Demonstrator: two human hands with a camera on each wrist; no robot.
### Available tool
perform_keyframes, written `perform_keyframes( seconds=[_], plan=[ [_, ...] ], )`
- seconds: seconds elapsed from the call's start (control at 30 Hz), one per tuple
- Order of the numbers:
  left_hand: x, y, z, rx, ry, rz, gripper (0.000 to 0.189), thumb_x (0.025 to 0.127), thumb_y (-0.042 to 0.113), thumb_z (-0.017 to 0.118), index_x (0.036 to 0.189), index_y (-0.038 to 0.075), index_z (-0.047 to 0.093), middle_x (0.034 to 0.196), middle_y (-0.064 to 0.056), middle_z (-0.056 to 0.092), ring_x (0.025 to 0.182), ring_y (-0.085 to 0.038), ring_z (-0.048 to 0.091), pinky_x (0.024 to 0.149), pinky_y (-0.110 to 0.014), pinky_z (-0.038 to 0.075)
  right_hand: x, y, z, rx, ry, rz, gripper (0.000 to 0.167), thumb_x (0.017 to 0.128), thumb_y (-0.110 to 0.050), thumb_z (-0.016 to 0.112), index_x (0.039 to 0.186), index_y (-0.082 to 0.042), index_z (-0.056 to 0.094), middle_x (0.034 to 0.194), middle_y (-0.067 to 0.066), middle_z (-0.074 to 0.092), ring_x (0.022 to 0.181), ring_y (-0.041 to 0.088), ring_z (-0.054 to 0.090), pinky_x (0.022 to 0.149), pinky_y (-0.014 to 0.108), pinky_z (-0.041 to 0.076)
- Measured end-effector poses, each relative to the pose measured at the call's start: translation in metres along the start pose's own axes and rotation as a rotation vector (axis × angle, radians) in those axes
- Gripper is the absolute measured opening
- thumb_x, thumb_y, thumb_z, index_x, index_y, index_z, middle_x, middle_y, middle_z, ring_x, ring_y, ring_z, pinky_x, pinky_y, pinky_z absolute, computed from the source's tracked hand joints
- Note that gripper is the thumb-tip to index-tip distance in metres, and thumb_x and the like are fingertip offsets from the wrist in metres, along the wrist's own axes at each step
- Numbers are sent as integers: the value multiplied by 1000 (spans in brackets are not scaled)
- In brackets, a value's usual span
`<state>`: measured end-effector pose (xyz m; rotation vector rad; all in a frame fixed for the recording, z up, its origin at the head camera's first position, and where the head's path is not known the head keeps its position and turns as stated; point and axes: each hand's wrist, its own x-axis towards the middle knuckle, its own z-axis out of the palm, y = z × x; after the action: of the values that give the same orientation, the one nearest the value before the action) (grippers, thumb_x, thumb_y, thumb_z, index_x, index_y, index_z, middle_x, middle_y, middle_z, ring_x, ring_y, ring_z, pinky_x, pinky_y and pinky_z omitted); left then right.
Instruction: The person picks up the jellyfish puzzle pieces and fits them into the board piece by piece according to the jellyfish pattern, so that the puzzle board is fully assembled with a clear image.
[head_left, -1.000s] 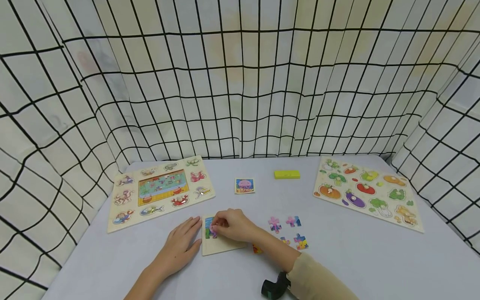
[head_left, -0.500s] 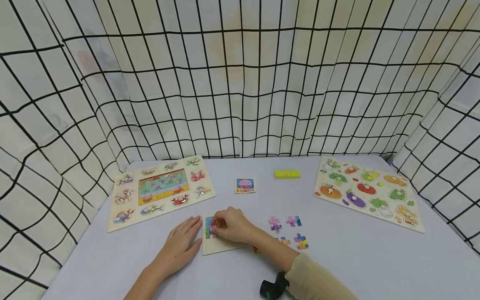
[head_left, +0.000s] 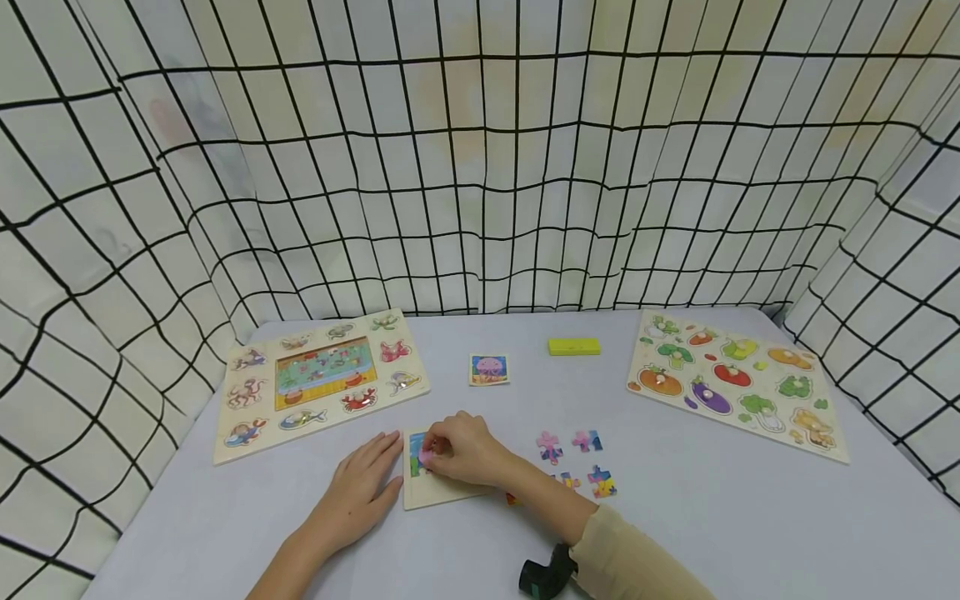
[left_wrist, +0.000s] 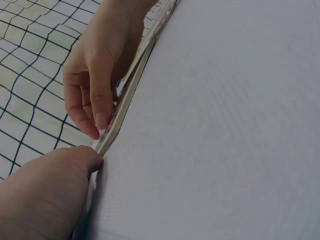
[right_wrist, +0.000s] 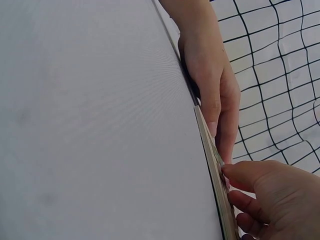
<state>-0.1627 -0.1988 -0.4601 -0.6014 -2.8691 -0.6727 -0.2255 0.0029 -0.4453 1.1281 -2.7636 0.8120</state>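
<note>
Closest up, some black gadget (head_left: pixel 547 573) by the right sleeve (head_left: pixel 637 557). Left hand (head_left: pixel 358 486), fingers pretty straight, rests at the left edge of the wooden jigsaw tray (head_left: pixel 442 496); right hand (head_left: pixel 467 448) pinches a pink jigsaw piece (head_left: pixel 426 458) at its left part, hiding much of it. Right forearm (head_left: pixel 551 500) partly covers the loose jigsaw pieces (head_left: pixel 550 448). Farther: sea-animal puzzle board (head_left: pixel 273 435) left, vegetable puzzle board (head_left: pixel 768 383) right, yellow block (head_left: pixel 573 347) between, netting (head_left: pixel 517 130) behind.

Plain beige right sleeve (head_left: pixel 633 560)
</note>
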Motion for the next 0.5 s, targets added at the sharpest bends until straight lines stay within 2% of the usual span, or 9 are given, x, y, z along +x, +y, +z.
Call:
perform_keyframes(
  seconds=[0.5],
  plan=[
    [1, 1, 0, 0, 1, -1, 52, 88, 21, 59, 135, 3, 44, 142, -10, 38, 132, -32, 29, 102, -56, 23, 0, -3, 1, -58, 25, 6, 9, 79, -31, 71, 82, -23, 68, 67, -19, 51, 66, 2, 40, 60, 19, 30]
  ],
)
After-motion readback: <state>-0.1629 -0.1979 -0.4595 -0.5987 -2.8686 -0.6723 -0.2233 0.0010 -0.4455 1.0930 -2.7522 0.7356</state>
